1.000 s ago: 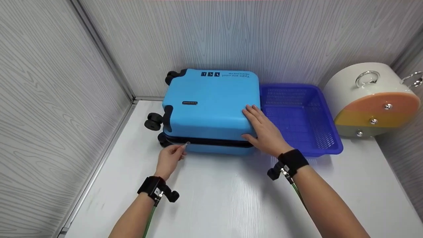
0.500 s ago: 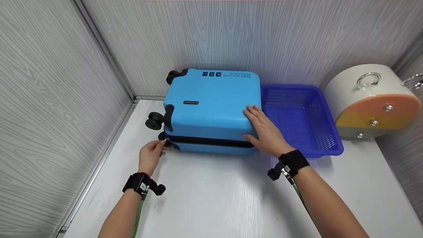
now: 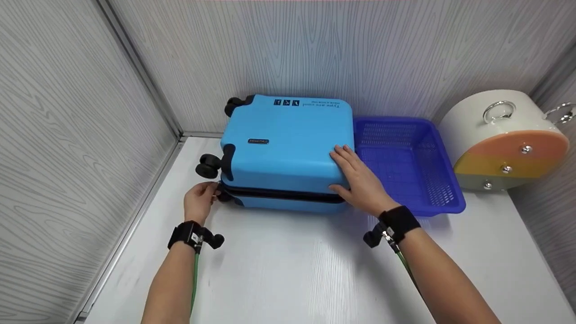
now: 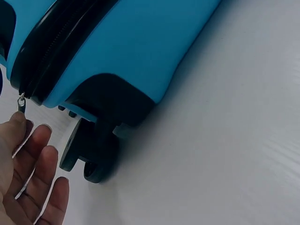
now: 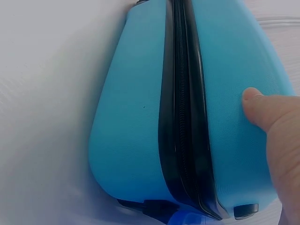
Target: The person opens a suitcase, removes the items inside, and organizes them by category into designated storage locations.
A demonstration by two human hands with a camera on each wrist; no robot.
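A light-blue suitcase (image 3: 288, 135) with black wheels and corners lies flat on the white table. In the left wrist view, the thumb and forefinger of my left hand (image 4: 28, 164) pinch a small metal zipper pull (image 4: 21, 103) at the suitcase's wheeled corner. In the head view that hand (image 3: 199, 201) is beside the lower wheels, and the pull is too small to make out there. My right hand (image 3: 362, 182) rests with straight fingers on the suitcase's near right edge. Its thumb presses the side above the black zipper band (image 5: 183, 108), whose teeth look closed along this stretch.
Right of the suitcase stands a blue plastic basket (image 3: 451, 168). Beyond it is a white rounded cabinet (image 3: 508, 112) with orange, yellow and green drawers and metal ring handles. Grey wood-grain walls close in the back and the left.
My left hand has moved leftward along the suitcase's near side with the zipper pull, then slightly away from me round the wheeled corner. The right hand stays in place.
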